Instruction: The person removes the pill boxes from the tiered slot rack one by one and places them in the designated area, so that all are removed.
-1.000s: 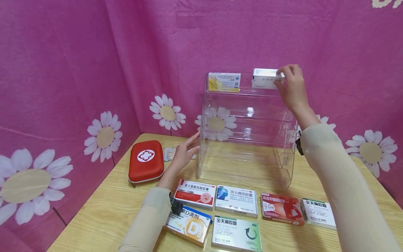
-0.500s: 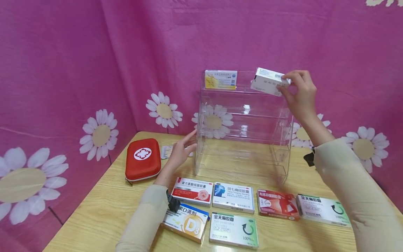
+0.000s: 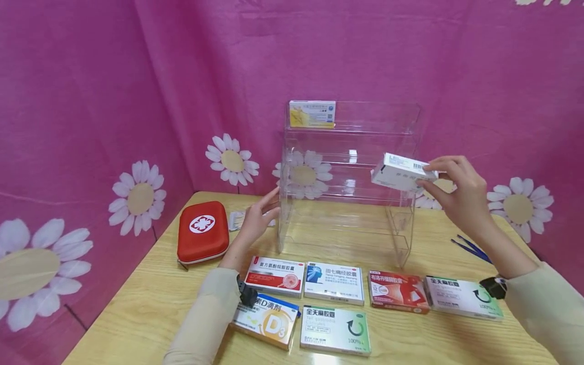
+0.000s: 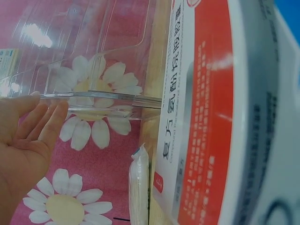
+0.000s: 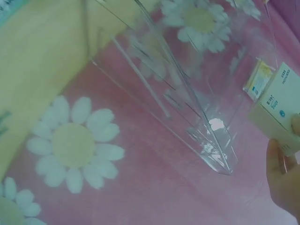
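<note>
My right hand point(image 3: 463, 195) pinches a white medicine box point(image 3: 401, 174) by its right end, thumb below and fingers above. The box hangs tilted in front of the right side of a clear acrylic tiered rack point(image 3: 347, 228). In the right wrist view the same white medicine box point(image 5: 276, 108) shows a printed end. My left hand point(image 3: 255, 220) touches the rack's left side panel with its fingers fairly straight; in the left wrist view the left hand point(image 4: 30, 136) has its fingertips at the panel's edge. A yellow and white medicine box point(image 3: 312, 114) stands at the left of the top tier.
Several medicine boxes lie in front of the rack, among them a red box point(image 3: 398, 292), a vitamin D box point(image 3: 266, 319) and a green-white box point(image 3: 335, 329). A red first-aid case point(image 3: 203, 233) and a packet of swabs point(image 3: 237, 220) lie left; blue tweezers point(image 3: 473, 248) lie right.
My right hand has drawn the white medicine box off the right of the top tier, then down and rightward in front of the rack. The left hand has stayed at the side panel.
</note>
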Motion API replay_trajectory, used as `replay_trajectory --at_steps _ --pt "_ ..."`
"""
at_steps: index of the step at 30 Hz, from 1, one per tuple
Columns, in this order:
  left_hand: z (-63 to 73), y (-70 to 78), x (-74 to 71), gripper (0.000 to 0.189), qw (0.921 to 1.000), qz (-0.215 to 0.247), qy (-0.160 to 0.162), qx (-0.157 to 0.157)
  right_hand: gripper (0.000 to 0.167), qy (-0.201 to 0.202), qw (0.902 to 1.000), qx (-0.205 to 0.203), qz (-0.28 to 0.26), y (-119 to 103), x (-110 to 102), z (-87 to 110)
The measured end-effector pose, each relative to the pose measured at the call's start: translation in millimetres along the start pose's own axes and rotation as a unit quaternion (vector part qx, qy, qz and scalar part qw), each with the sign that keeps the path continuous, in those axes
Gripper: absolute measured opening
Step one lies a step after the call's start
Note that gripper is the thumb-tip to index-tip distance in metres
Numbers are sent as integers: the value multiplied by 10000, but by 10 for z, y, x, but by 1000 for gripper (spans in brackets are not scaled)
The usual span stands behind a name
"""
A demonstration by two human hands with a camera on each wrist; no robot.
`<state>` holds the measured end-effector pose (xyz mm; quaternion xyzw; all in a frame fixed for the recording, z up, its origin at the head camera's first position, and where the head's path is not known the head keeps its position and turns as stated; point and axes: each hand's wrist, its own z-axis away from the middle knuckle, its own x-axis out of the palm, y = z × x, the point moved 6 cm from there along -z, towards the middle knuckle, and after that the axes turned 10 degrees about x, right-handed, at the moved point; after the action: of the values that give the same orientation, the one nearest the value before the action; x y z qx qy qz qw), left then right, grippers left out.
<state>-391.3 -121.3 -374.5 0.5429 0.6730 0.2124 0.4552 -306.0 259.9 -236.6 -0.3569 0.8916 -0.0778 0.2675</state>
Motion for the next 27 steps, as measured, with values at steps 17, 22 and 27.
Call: replay_trajectory --at_steps 17,22,27 --pt "2 32 13 56 9996 275 -63 0 26 -1430 9896 -116 -88 -6 -190 1084" --pt "4 27 7 57 9996 262 -42 -6 39 -1747 9843 -162 -189 -68 -181 1353" --pt "-1 33 4 57 9996 260 -37 -34 52 -2033 9788 -90 -229 -120 -155 1601"
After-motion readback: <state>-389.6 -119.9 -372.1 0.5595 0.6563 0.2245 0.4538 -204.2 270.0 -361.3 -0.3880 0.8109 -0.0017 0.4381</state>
